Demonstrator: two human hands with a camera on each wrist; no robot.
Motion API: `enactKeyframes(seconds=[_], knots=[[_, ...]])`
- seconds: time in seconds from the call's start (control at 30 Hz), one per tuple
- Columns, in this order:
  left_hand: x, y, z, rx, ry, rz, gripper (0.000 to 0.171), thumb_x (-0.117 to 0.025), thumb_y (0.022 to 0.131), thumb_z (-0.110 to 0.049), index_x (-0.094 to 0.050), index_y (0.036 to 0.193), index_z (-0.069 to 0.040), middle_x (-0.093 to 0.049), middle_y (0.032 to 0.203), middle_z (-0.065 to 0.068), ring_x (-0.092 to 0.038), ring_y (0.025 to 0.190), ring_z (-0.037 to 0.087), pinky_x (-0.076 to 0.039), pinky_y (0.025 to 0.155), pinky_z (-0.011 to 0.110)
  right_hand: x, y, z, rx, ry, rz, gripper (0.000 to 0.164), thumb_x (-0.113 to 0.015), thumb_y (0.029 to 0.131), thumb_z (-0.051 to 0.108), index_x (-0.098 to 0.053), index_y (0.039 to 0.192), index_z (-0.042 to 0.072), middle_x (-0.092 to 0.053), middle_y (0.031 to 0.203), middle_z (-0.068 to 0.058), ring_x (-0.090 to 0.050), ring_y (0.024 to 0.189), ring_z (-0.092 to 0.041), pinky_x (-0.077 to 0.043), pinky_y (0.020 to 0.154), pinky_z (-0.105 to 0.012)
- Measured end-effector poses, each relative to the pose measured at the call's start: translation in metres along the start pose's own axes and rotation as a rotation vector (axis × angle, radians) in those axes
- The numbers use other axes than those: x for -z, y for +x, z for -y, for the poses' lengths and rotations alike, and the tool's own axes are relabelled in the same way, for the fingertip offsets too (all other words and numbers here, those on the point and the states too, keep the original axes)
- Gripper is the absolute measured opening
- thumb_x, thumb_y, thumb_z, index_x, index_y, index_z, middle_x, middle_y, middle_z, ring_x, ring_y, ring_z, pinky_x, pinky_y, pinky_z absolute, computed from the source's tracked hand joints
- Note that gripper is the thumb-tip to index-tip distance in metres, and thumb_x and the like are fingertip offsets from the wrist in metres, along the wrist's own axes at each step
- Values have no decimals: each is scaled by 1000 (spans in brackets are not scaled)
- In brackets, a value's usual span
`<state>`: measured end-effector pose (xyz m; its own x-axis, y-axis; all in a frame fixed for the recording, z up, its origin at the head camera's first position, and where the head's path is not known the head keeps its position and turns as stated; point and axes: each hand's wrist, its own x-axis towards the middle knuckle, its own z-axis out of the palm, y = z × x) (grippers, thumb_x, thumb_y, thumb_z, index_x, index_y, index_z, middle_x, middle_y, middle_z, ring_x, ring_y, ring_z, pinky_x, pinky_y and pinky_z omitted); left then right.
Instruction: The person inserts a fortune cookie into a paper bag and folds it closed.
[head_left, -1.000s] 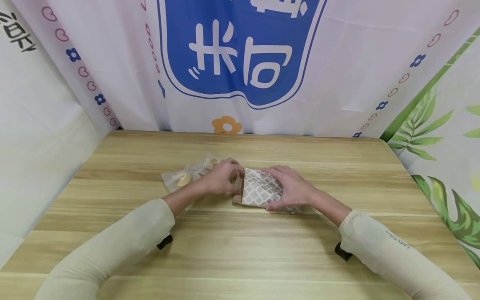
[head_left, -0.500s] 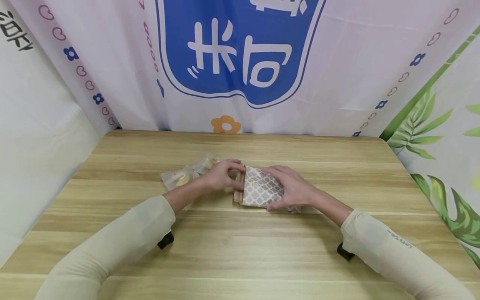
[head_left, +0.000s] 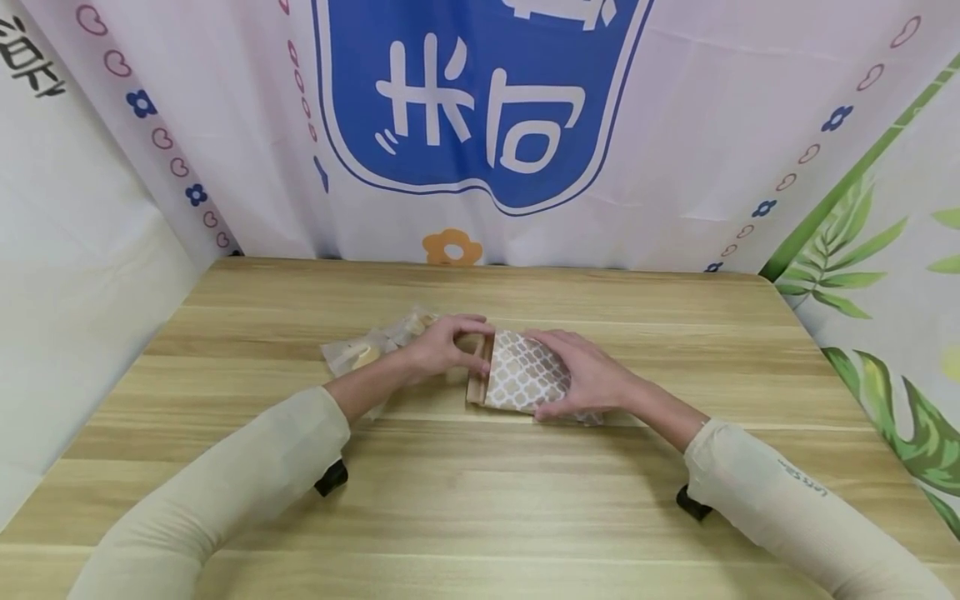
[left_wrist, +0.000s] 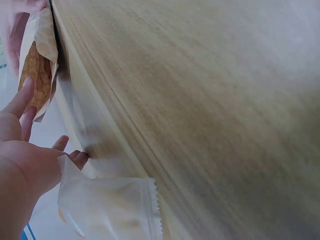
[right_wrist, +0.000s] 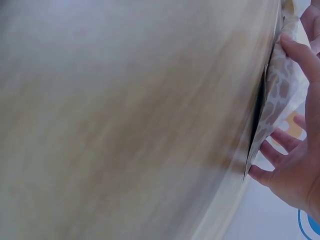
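A flat paper bag (head_left: 521, 371) with a white lattice pattern on tan lies on the table, its mouth facing left. My right hand (head_left: 592, 375) holds the bag's right part, thumb on the near edge and fingers toward the far edge. At the mouth is my left hand (head_left: 437, 346), thumb and index finger spread apart and touching the paper. In the left wrist view the bag (left_wrist: 45, 32) gapes, showing brown inside, with the left thumb right at that gap. Beside the left hand lies a frosted packet (left_wrist: 115, 207) with a serrated edge.
Two translucent packets lie left of the bag, the nearer packet (head_left: 351, 354) with something pale yellow inside and the farther packet (head_left: 408, 325) partly behind the left hand. A printed curtain (head_left: 675, 150) hangs along the back edge of the wooden table (head_left: 480, 517).
The left thumb and index finger have shifted slightly right along the bag's mouth and spread apart. The mouth flap looks raised less than before. The right hand keeps its hold.
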<state>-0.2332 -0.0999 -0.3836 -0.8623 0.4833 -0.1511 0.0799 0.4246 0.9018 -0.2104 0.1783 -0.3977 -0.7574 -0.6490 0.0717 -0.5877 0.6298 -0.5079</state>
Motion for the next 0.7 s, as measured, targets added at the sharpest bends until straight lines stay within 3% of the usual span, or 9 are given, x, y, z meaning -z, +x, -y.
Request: enactKeyframes(seconds=[0.53,0.7], knots=[[4,-3,2,-94,115,36,83,-87,80,-1,-49,153,-6,-27,167,21,-19,155,45,-8,126,62,2,-1,-2,26,65,18,124,-95,65,50,-31,162,6,-40,161,-19,-40,146,-41,-33,118,-61],[4,-3,4,-100,214,57,83,-87,81,-5,-47,153,-3,-23,168,22,-18,154,46,-11,125,62,3,-2,-1,28,62,25,125,-97,65,49,-30,161,5,-38,162,-19,-38,147,-42,-32,120,-60]])
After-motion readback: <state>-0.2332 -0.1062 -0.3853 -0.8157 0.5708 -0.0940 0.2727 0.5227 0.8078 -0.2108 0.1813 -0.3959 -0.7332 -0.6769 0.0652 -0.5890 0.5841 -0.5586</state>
